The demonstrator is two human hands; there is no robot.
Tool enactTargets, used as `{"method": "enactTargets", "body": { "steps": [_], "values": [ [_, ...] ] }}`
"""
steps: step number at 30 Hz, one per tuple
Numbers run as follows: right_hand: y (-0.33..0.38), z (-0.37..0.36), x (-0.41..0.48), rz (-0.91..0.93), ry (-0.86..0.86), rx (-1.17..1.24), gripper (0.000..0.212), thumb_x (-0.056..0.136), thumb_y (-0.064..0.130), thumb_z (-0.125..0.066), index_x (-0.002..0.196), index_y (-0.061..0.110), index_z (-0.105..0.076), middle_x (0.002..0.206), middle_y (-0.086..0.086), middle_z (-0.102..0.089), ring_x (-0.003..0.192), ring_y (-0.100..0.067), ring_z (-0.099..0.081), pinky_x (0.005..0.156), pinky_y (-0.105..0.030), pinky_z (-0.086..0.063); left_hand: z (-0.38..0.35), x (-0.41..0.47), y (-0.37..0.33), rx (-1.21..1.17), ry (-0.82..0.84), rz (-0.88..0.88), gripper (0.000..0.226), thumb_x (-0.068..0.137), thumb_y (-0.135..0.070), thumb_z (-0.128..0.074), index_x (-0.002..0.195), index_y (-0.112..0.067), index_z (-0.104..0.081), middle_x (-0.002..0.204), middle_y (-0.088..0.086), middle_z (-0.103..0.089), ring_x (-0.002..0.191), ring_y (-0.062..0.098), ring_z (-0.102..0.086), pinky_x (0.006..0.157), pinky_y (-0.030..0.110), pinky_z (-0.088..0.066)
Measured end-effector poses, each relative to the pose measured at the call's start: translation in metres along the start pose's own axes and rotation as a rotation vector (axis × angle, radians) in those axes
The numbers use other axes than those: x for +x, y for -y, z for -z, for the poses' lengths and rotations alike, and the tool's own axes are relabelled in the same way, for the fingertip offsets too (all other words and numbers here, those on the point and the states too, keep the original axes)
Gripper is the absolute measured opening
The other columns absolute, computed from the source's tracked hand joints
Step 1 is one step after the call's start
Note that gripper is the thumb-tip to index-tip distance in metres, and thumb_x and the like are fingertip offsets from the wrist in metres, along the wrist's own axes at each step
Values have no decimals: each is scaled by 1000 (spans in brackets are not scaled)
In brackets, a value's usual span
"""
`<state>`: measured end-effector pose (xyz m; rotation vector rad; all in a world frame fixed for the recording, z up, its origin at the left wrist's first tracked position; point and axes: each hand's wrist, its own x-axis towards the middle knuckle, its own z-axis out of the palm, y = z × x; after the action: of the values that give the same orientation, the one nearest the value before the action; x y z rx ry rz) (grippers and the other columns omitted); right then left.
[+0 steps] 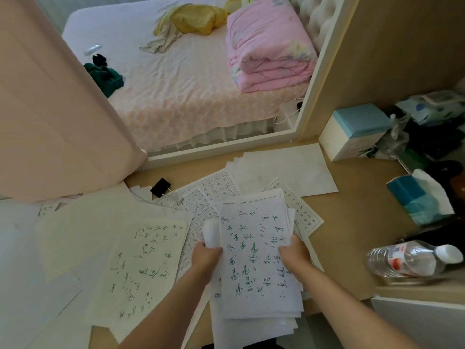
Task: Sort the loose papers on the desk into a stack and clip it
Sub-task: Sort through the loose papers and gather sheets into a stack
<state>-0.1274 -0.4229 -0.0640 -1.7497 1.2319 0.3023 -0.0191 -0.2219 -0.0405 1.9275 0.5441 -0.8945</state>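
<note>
A stack of papers (254, 250) with green handwriting is held above the wooden desk (352, 222). My left hand (206, 256) grips its left edge, where a sheet curls up. My right hand (293, 253) grips its right edge. More loose papers lie around: a handwritten sheet (141, 268) on the left, a printed grid sheet (201, 197) in the middle, a blank sheet (286, 170) at the back. A black binder clip (161, 187) rests on the papers at the back left.
A mirror frame (226, 147) borders the desk's back edge. A blue-topped box (352, 132), a tissue pack (422, 197) and a lying plastic bottle (412, 260) crowd the right side. A pink curtain (63, 109) hangs at the left.
</note>
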Motion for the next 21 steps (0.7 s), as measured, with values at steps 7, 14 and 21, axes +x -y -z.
{"method": "enactTargets", "body": {
  "steps": [7, 14, 21],
  "values": [
    [12, 3, -5, 45, 10, 186, 20, 91, 4, -60, 108, 15, -60, 107, -5, -67, 87, -19, -64, 69, -31, -54, 59, 16, -2, -26, -168, -170, 25, 86, -31, -68, 96, -9, -65, 93, 10, -70, 79, 26, -67, 74, 42, -58],
    [58, -45, -26, 148, 236, 176, 24, 98, 12, -52, 120, 22, -53, 124, -4, -63, 108, -23, -62, 93, -40, -51, 91, 36, -3, 68, 5, -74, 53, 92, -52, -56, 120, -8, -49, 115, 10, -59, 99, 28, -59, 86, 42, -51],
    [80, -89, -28, 155, 252, -113, 51, 97, 10, -48, 143, 21, -30, 125, 0, -54, 100, -18, -55, 80, -30, -50, 127, 46, 4, -12, 13, -128, 32, 83, -12, -72, 113, -12, -60, 102, 9, -69, 86, 27, -67, 72, 38, -55]
  ]
}}
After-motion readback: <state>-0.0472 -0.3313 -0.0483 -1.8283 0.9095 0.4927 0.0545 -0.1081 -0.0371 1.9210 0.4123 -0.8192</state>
